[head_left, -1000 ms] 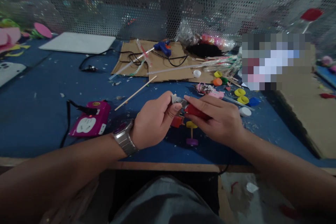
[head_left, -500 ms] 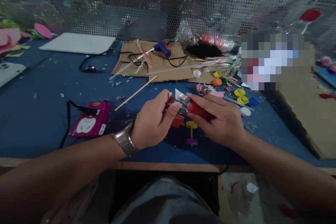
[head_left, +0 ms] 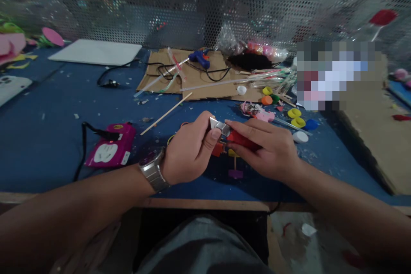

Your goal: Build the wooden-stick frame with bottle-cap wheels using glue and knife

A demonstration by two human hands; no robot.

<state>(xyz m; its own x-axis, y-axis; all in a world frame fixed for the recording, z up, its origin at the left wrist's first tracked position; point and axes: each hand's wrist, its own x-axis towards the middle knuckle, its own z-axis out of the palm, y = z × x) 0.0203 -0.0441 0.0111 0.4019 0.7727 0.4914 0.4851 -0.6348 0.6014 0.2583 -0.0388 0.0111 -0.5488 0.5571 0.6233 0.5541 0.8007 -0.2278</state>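
My right hand (head_left: 269,143) is closed around the red handle of a utility knife (head_left: 240,139), its short metal blade pointing left. My left hand (head_left: 192,147), with a metal watch at the wrist, is closed on a thin wooden stick that is now almost wholly hidden by the fingers. The blade lies at the left thumb and index finger. Beneath the hands, a yellow cap and a purple cap (head_left: 235,174) are joined by a short stick. An orange-red piece (head_left: 218,150) shows partly between the hands.
A magenta box (head_left: 111,145) with a black cable stands at left, near a loose wooden stick (head_left: 167,113). A blue glue gun (head_left: 199,58) rests on cardboard (head_left: 208,87) behind. Colourful bottle caps (head_left: 294,113) lie at right beside a large cardboard piece (head_left: 362,137).
The knife has moved slightly left and down, bringing its blade against the left hand's grip. The stick end that showed above the left fingers is now hidden.
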